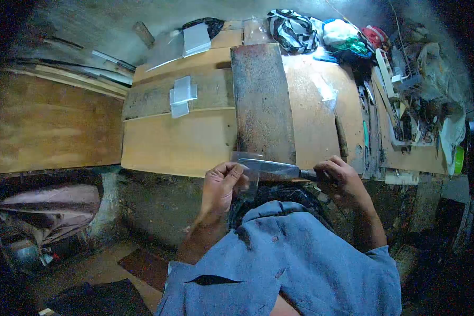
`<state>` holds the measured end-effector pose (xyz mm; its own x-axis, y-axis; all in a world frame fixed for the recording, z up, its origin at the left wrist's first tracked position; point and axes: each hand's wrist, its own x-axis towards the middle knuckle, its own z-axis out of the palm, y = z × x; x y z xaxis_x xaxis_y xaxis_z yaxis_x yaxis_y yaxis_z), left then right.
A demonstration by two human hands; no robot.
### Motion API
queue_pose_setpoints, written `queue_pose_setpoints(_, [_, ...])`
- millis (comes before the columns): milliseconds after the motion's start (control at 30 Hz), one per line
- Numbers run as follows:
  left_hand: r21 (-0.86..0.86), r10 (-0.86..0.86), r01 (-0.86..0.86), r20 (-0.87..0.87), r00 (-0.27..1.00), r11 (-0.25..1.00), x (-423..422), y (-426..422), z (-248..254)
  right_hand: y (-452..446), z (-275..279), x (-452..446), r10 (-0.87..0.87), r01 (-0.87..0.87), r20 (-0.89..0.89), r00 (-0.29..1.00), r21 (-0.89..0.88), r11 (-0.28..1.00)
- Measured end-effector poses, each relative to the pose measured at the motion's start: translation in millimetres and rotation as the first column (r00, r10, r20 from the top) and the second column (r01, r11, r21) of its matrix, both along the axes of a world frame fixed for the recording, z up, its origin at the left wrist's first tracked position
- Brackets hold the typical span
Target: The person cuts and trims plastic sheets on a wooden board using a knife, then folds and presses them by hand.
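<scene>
My right hand (343,178) is wrapped around the dark handle of a long knife (276,168). Its wide metal blade points left, toward my other hand. Between the thumb and fingers of my left hand (220,188) is a thin clear plastic sheet (252,183). The blade lies across the sheet's upper part; whether the two touch, I cannot tell. Both hands are at the near edge of the table, by the end of a dark worn board (263,100).
Small clear sheets (182,94) lie overlapped on the wooden tabletop (179,139). A white stack (196,40) sits at the back. A dark-handled tool (341,138) rests right of the board. Bundled bags (295,32) and a cluttered basket (413,138) occupy the far and right sides.
</scene>
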<state>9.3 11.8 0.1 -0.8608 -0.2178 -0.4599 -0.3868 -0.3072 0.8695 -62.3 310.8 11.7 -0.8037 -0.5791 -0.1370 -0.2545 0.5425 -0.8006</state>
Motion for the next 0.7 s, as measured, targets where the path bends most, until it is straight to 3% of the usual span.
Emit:
queue_pose_setpoints(200, [0.077, -0.12, 0.124, -0.054, 0.991, 0.989, -2, 4, 0, -14, 9, -2, 0.004, -0.004, -0.029, 1.0, 0.008, 1.0])
queue_pose_setpoints(300, [0.009, -0.253, 0.254, -0.04, 0.967, 0.967, -2, 3, 2, -11, -2, -5, 0.048, -0.044, -0.069, 0.996, 0.058, 0.997])
queue_pose_setpoints(433, [0.049, -0.315, 0.318, -0.063, 0.947, 0.947, -2, 10, -6, -20, 0, -5, 0.044, -0.042, -0.039, 0.998, 0.056, 0.998])
queue_pose_setpoints(533, [-0.041, -0.358, 0.362, 0.076, 0.931, 0.931, 1, 17, 5, -24, -8, -6, 0.071, -0.063, -0.111, 0.991, 0.071, 0.995])
queue_pose_setpoints(600, [0.159, -0.392, 0.377, 0.077, 0.917, 0.913, 5, 19, 0, -31, 4, -8, 0.089, -0.08, -0.147, 0.985, 0.064, 0.995])
queue_pose_setpoints(633, [0.159, -0.392, 0.377, 0.076, 0.917, 0.912, 5, 19, 2, -30, 4, -10, 0.088, -0.079, -0.147, 0.985, 0.064, 0.995])
queue_pose_setpoints(700, [0.158, -0.421, 0.391, 0.283, 0.862, 0.907, 6, 18, 8, -25, 4, -18, 0.117, -0.114, -0.248, 0.962, 0.026, 0.993])
